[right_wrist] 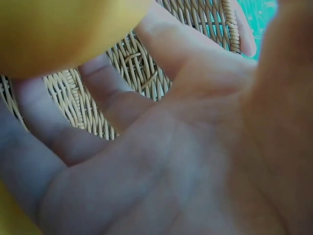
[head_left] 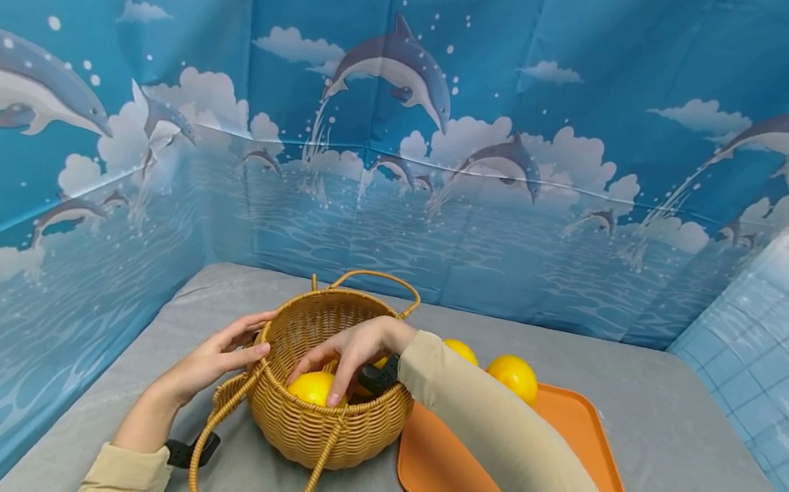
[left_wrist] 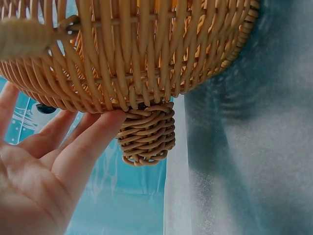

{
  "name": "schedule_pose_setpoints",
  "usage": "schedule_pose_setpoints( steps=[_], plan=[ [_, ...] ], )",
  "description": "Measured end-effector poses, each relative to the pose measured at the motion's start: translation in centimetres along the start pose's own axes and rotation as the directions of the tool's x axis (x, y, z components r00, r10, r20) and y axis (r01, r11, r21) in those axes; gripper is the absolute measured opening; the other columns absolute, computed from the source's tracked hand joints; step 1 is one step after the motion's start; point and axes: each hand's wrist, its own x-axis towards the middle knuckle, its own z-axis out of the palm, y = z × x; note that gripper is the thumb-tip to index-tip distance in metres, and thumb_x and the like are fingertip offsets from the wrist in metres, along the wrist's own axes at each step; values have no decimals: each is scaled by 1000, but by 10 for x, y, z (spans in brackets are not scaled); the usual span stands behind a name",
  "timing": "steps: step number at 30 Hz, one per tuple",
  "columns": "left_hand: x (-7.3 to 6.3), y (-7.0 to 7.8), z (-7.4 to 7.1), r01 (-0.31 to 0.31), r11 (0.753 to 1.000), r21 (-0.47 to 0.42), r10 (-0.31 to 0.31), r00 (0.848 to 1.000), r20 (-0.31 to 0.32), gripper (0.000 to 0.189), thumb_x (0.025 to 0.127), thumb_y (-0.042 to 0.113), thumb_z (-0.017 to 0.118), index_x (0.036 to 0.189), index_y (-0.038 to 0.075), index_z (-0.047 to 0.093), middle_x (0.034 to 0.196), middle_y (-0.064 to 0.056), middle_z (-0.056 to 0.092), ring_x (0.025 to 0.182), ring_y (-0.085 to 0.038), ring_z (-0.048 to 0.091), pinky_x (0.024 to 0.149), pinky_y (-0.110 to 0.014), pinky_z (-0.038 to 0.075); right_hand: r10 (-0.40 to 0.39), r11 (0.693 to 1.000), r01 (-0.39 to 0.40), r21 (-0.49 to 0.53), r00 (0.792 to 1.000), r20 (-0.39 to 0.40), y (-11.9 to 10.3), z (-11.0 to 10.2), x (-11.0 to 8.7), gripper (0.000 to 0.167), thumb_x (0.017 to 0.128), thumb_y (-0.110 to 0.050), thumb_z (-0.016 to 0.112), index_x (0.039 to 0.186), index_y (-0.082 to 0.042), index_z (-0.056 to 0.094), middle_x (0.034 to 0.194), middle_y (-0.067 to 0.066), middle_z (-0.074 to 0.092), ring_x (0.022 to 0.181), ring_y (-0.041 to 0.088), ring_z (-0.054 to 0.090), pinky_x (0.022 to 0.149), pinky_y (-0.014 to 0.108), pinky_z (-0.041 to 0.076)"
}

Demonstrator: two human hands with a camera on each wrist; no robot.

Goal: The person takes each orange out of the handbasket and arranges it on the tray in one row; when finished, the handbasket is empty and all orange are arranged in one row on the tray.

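A round wicker basket with two looped handles stands on the grey cloth. My right hand reaches inside it and holds a round yellow fruit between thumb and fingers, near the front wall. In the right wrist view that yellow fruit lies against the fingertips. A bit of further yellow shows beneath the right hand, mostly hidden. My left hand touches the basket's left side at the rim; the left wrist view shows its fingers extended against the weave, beside a small woven stub.
An orange tray lies right of the basket, partly under the right forearm. Two yellow fruits, one at the tray's back edge and another partly behind the sleeve, sit there. A dolphin-print curtain hangs behind and along both sides.
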Motion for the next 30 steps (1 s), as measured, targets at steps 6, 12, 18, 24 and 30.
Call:
schedule_pose_setpoints(
  steps=[6,12,18,24,30],
  plan=[
    [0,0,1,-2,1000,-5,2,1000,-1,55,96,28,55,146,23,33,150,-15,25,133,-36,28,93,-45,40,-31,999,31,-6,999,-9,1,0,0,52,88,-3,60,133,-15,40,126,-3,48,103,13,52,77,31,47],
    [0,0,1,-3,1000,-6,3,1000,-3,55,96,27,55,146,23,33,149,-16,26,132,-36,30,90,-42,41,-52,996,52,-72,999,9,1,-1,1,59,88,-7,60,142,-10,36,131,-9,45,113,10,47,90,30,43],
    [0,-2,-1,-5,1000,1,5,1000,0,54,96,27,54,146,23,33,149,-16,26,133,-36,29,91,-42,41,-42,995,39,-87,999,-28,0,-1,0,57,89,-12,59,141,-12,39,128,-7,48,113,10,49,94,30,42],
    [1,-1,-1,-4,1000,3,4,1000,6,54,97,27,54,146,23,33,150,-16,25,133,-37,28,91,-44,41,-43,998,48,27,987,-153,-3,1,-4,51,90,-15,58,136,-13,38,121,3,50,100,15,54,84,33,48],
    [0,-2,-1,-1,1000,2,1,1000,9,54,97,27,53,146,22,32,149,-16,25,133,-37,28,91,-44,41,-133,983,166,83,942,-309,-3,1,-17,48,90,-15,58,133,-9,37,118,10,51,96,19,55,81,35,49]
  ],
)
